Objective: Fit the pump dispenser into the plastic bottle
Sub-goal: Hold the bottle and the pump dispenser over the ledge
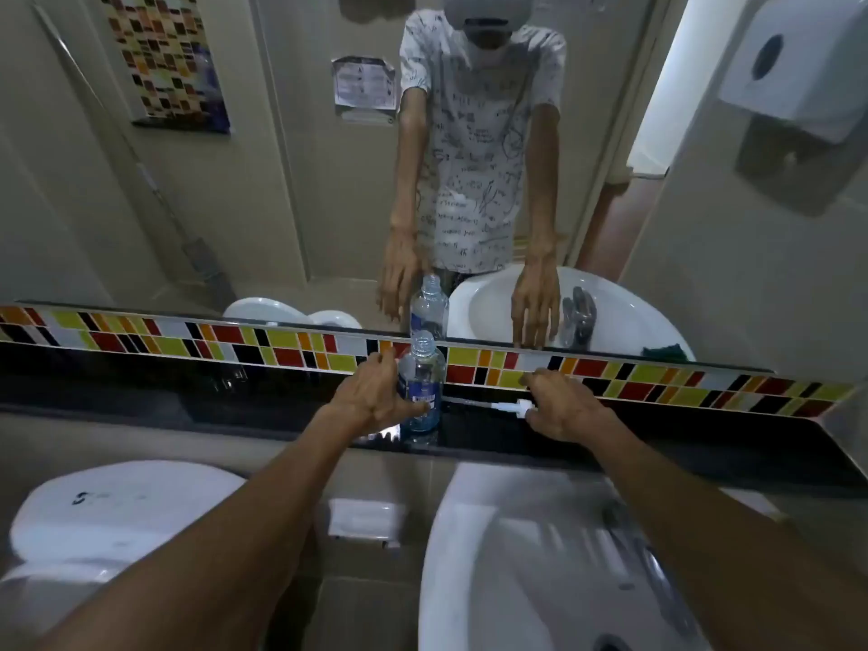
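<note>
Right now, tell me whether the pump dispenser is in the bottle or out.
Out. The pump dispenser lies flat on the black ledge, right hand at its head; the bottle neck is open.

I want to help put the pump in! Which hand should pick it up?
The right hand. Its fingers are already at the head of the pump, which lies flat on the shelf. The left hand is busy gripping the upright, open bottle.
</note>
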